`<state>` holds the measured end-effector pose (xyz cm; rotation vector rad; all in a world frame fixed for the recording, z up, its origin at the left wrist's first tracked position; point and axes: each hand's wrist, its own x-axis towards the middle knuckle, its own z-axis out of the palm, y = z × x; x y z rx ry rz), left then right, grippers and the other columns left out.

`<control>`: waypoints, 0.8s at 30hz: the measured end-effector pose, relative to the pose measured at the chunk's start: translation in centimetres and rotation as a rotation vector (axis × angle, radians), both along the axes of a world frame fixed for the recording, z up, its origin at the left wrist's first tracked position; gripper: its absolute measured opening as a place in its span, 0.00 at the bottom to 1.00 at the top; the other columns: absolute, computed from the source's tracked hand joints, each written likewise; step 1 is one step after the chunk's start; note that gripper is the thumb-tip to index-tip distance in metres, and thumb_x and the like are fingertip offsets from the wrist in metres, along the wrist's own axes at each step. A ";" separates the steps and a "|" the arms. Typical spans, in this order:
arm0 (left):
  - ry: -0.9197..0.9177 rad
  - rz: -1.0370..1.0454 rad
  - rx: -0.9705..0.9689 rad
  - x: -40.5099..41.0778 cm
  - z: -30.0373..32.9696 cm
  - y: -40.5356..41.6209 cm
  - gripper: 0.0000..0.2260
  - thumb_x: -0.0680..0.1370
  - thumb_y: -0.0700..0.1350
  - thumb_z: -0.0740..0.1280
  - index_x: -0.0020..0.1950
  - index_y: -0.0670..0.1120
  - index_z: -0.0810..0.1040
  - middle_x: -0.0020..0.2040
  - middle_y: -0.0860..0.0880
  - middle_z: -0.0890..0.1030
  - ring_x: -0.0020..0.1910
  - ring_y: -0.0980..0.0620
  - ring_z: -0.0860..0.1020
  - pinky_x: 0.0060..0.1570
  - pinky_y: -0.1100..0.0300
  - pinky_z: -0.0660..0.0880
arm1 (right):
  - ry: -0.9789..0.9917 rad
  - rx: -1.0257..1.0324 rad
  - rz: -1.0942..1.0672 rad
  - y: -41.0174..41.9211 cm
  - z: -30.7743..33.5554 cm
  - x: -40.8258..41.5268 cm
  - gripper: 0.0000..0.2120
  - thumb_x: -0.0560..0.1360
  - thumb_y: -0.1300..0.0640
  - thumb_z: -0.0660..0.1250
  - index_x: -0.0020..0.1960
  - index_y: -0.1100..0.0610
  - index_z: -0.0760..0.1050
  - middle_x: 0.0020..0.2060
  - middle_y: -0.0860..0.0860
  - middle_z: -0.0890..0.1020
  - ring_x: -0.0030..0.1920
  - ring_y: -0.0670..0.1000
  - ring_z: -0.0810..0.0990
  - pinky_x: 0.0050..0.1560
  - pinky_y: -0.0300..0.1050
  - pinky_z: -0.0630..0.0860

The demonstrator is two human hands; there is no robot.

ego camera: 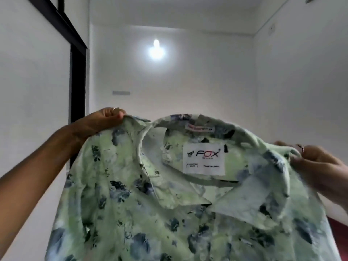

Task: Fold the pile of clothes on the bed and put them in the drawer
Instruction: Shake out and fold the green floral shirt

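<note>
Hands, left (pixel 105 119) and right (pixel 318 166), grip pinching shirt (pixel 150 204) shoulders, hold it up.

A bare glowing light bulb (pixel 156 46) is mounted high on the white back wall (pixel 188 87), with a bright halo spreading round it. Lower on that wall, to the left, sits a small grey rectangular plate (pixel 121 92). A tall black-framed panel with a pale face (pixel 33 76) fills the left side, its dark edge running down beside the wall corner. A plain white side wall (pixel 301 81) closes the right.
</note>
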<state>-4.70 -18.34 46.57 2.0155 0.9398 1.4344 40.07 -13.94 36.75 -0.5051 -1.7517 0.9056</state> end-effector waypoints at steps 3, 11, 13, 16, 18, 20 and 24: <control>0.218 0.272 -0.200 0.3 -2.3 2.4 0.25 0.62 0.61 0.78 0.39 0.39 0.83 0.38 0.41 0.83 0.37 0.48 0.81 0.43 0.55 0.80 | 0.041 -0.307 -0.115 4.5 -1.1 -1.9 0.27 0.59 0.43 0.78 0.49 0.62 0.82 0.42 0.60 0.84 0.37 0.57 0.83 0.42 0.54 0.81; 0.297 0.602 -0.465 3.0 -11.0 7.5 0.14 0.78 0.51 0.67 0.45 0.40 0.81 0.40 0.44 0.83 0.36 0.51 0.79 0.39 0.63 0.74 | -0.374 -0.341 -0.431 9.8 -5.5 -9.0 0.15 0.75 0.58 0.70 0.31 0.60 0.73 0.24 0.50 0.74 0.21 0.43 0.70 0.24 0.33 0.68; 0.220 0.592 -0.438 4.5 -11.8 7.9 0.14 0.78 0.49 0.68 0.53 0.39 0.80 0.52 0.39 0.82 0.44 0.48 0.78 0.49 0.58 0.74 | -0.383 -0.272 -0.439 9.9 -5.4 -10.6 0.17 0.74 0.57 0.70 0.29 0.59 0.70 0.23 0.49 0.71 0.21 0.43 0.68 0.23 0.34 0.65; 0.282 0.477 -0.318 7.6 -12.0 7.8 0.15 0.78 0.48 0.67 0.65 0.50 0.75 0.67 0.46 0.73 0.59 0.52 0.73 0.59 0.61 0.71 | -0.422 -0.094 -0.433 9.4 -5.0 -13.3 0.19 0.73 0.53 0.70 0.28 0.56 0.68 0.25 0.51 0.69 0.27 0.48 0.66 0.31 0.43 0.63; 0.357 0.352 -0.268 10.3 -12.2 7.6 0.14 0.80 0.49 0.64 0.65 0.51 0.77 0.63 0.51 0.75 0.55 0.59 0.74 0.50 0.72 0.71 | -0.430 -0.028 -0.457 9.0 -4.6 -15.0 0.20 0.73 0.51 0.69 0.26 0.56 0.67 0.23 0.47 0.68 0.25 0.45 0.65 0.29 0.41 0.63; 0.375 0.314 -0.247 13.1 -12.5 7.5 0.14 0.82 0.52 0.60 0.64 0.50 0.78 0.59 0.52 0.78 0.50 0.61 0.76 0.48 0.74 0.72 | -0.405 -0.018 -0.440 8.2 -4.2 -16.7 0.18 0.73 0.54 0.68 0.27 0.57 0.69 0.21 0.45 0.69 0.23 0.42 0.65 0.28 0.41 0.63; 0.248 0.309 -0.349 15.1 -13.2 7.8 0.21 0.82 0.59 0.52 0.65 0.51 0.76 0.63 0.47 0.77 0.62 0.50 0.75 0.65 0.56 0.69 | -0.447 -0.198 -0.310 6.7 -3.8 -18.2 0.10 0.71 0.59 0.63 0.43 0.67 0.78 0.37 0.62 0.82 0.36 0.54 0.78 0.38 0.50 0.73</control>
